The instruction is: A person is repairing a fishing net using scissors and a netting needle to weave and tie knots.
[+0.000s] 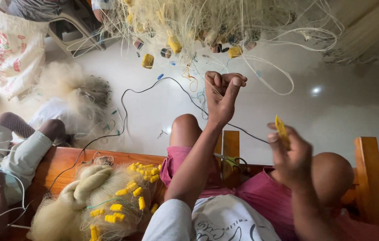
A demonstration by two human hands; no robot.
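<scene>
My left hand (223, 91) is raised in front of me, fingers pinched shut on thin pale strands of the fishing net (198, 22) that hangs above with yellow floats. My right hand (290, 154), blurred, holds a flat yellow netting needle (281, 127) upright, a little to the right of and below the left hand. A fine line runs from the net toward both hands. My knees in pink shorts (243, 192) sit below the hands.
A heap of bundled net with yellow floats (104, 201) lies on the wooden bench (60, 160) at my left. Scissors (232, 160) rest by my thigh. Another person (15, 151) sits at far left. A black cable (127, 111) crosses the white floor.
</scene>
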